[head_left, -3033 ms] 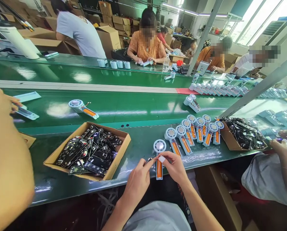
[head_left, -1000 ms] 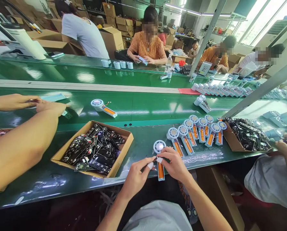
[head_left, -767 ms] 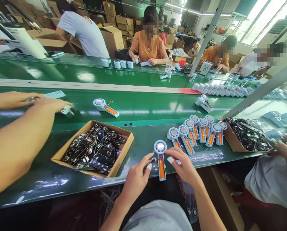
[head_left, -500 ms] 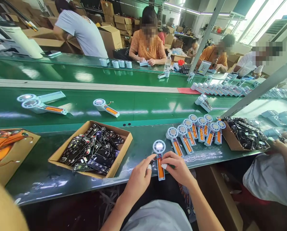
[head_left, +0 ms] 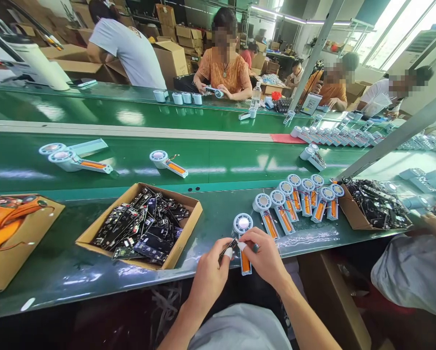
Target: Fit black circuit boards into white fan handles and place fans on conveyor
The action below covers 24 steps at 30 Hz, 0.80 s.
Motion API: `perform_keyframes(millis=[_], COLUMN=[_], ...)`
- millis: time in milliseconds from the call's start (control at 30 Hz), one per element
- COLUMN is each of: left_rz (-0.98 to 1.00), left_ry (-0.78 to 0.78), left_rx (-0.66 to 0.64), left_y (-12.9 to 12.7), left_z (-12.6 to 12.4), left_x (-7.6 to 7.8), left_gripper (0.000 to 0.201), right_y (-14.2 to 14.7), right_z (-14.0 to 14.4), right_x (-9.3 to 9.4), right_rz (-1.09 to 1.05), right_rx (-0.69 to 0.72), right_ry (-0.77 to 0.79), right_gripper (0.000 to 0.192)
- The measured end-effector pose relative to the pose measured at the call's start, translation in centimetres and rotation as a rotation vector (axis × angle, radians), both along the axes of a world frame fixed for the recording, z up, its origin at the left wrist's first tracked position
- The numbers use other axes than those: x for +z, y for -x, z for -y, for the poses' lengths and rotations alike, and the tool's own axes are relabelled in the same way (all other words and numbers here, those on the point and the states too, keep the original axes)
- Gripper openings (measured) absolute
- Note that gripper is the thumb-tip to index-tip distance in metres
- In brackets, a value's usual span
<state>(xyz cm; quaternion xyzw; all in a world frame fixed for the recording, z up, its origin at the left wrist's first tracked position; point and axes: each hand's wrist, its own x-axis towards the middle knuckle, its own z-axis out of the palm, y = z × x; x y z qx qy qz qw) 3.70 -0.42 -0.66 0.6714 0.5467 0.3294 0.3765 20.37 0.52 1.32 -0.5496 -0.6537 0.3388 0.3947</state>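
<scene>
My left hand (head_left: pixel 212 270) pinches a small dark circuit board (head_left: pixel 228 249) between thumb and fingers, just above the table edge. My right hand (head_left: pixel 262 255) is closed at the board's far end, its fingertips pressed together on something too small to make out. White covers show on fingertips of both hands. Under and behind the hands lies a light-blue handheld fan body (head_left: pixel 243 223), its round head away from me. Its open handle holds an orange battery (head_left: pixel 245 264), partly hidden by my right hand.
A cardboard tray (head_left: pixel 181 255) of circuit boards stands left, beyond it a box (head_left: pixel 28 253) of orange batteries. Several fan bodies (head_left: pixel 277 198) lie to the right, near another board box (head_left: pixel 353 218). More fans (head_left: pixel 158 158) lie on the green belt (head_left: pixel 218 165). Co-workers sit opposite and at right.
The board has been raised and shows more clearly between my hands. Fans on the belt have shifted right. An arm at the left edge has left the view.
</scene>
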Motion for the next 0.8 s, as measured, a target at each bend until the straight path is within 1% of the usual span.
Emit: perform_keyframes(millis=[67,133,233,333,400,500,567,633,700,800], left_rz=[0.033,0.066,0.156,0.222,0.194,0.102,0.051,0.019,0.012,0.049], left_ry=[-0.021,-0.039,0.024,0.085,0.02,-0.209,-0.32,-0.341,-0.315,-0.27], left_rx=[0.011,0.039,0.074,0.101,0.122,0.127,0.107,0.088,0.079,0.06], left_y=[-0.2,-0.3,-0.5,-0.8,-1.0,-1.3,-1.4,-1.4,-1.2,-0.7], left_z=[0.1,0.3,0.5,0.7,0.9,1.2,1.3,1.4,1.3,0.8], left_x=[0.1,0.1,0.0,-0.5,-1.0,-1.8,-2.1,-2.1,-1.8,-1.2], left_gripper=[0.033,0.034,0.033,0.033,0.031,0.032,0.034,0.035,0.034,0.033], right_y=[0.1,0.3,0.5,0.6,0.8,1.3,1.6,1.7,1.5,0.5], right_z=[0.1,0.0,-0.1,-0.1,0.1,0.4,0.6,0.8,0.7,0.1], right_x=[0.2,0.3,0.3,0.3,0.1,-0.4,-0.9,-1.3,-1.4,-1.1], right_rz=[0.085,0.122,0.095,0.087,0.138,0.259,0.313,0.32,0.29,0.179], right_rx=[0.003,-0.011,-0.018,-0.041,-0.064,-0.103,-0.103,-0.088,-0.079,-0.019], right_ry=[-0.049,-0.065,-0.028,-0.01,-0.039,-0.12,-0.182,-0.229,-0.246,-0.179], right_gripper=[0.019,0.019,0.017,0.016,0.016,0.018,0.02,0.021,0.021,0.017])
